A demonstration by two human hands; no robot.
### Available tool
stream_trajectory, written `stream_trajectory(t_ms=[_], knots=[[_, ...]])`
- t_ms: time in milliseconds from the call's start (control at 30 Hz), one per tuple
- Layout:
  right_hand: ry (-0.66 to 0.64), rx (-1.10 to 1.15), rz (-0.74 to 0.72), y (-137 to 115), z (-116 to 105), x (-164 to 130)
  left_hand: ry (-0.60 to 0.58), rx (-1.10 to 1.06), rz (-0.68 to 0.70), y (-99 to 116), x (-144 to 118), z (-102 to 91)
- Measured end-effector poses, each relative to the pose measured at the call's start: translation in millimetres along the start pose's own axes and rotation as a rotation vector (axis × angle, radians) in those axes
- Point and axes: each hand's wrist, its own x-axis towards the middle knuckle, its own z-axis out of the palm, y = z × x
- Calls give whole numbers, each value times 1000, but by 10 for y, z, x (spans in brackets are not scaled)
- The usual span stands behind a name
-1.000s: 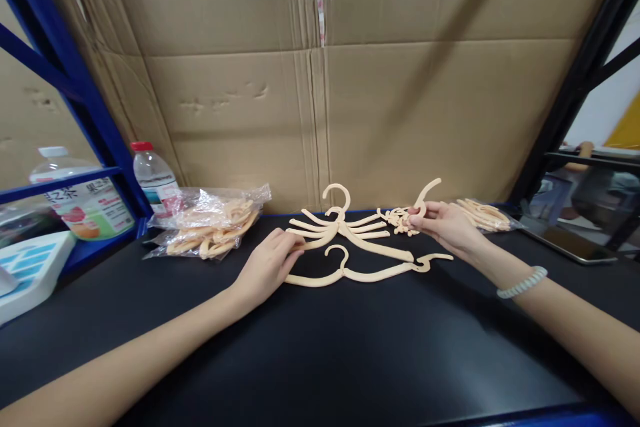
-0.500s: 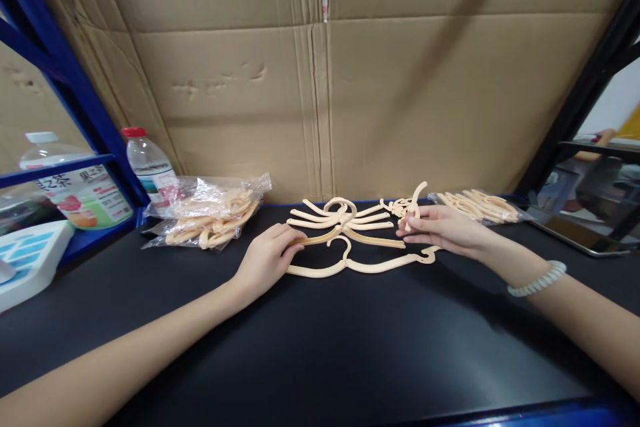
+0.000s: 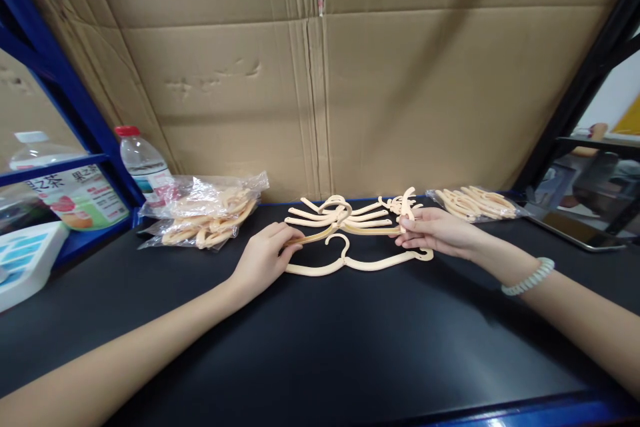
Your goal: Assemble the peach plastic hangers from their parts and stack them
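Several cream plastic hangers (image 3: 345, 216) lie fanned in a stack at the back middle of the black tabletop (image 3: 320, 334). One single hanger (image 3: 357, 260) lies flat in front of the stack. My left hand (image 3: 265, 257) pinches the left arm end of a hanger from the stack. At the stack's right end my right hand (image 3: 435, 230) holds that hanger's other arm together with a small cream hook piece (image 3: 407, 202) that sticks up between its fingers. A white coiled band circles my right wrist.
A clear bag of cream hanger parts (image 3: 210, 212) lies at the left, another bag (image 3: 475, 203) at the right. A red-capped water bottle (image 3: 143, 164) and a drink bottle (image 3: 70, 190) stand by the blue rack. Cardboard (image 3: 320, 80) walls the back. A tablet (image 3: 575, 227) lies far right.
My right hand has come down from above with the hook piece to the stack's right arm end. The view has tilted downward. My left hand has stayed at the stack's left end.
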Motion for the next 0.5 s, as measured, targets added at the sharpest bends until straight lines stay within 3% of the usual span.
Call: stream_trajectory(t_ms=[267, 500], knots=[[24, 13, -7, 13, 14, 7, -2, -6, 14, 6, 1, -9], [151, -8, -90, 10, 139, 0, 4, -11, 27, -2, -10, -2]])
